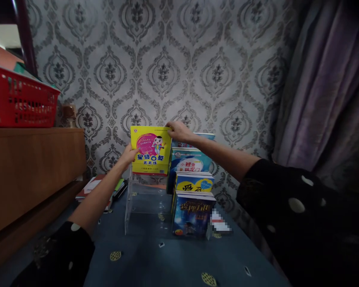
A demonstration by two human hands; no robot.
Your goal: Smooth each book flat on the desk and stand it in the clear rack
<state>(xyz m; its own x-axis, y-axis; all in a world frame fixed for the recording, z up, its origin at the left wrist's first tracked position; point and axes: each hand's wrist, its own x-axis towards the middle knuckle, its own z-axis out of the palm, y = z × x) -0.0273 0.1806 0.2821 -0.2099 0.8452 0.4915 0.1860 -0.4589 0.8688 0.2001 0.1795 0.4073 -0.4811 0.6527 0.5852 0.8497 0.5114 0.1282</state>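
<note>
A yellow workbook (151, 150) with a pink oval and a cartoon child faces me, upright at the back left of a clear tiered book stand (128, 207). My left hand (129, 155) grips its left edge, thumb on the cover. At its top right corner, my right hand (178, 129) has closed fingers on the edge. Books fill the right side of the stand: a dark blue book (193, 217) in front, a yellow and blue book (194, 182) behind it, then a teal book (191, 161), and another blue book partly hidden by my right forearm.
A wooden cabinet (36, 167) stands on the left with a red plastic basket (24, 97) on top. Several books (91, 186) lie beside the cabinet. The dark patterned cloth (155, 263) covers the surface. A curtain (314, 91) hangs at right.
</note>
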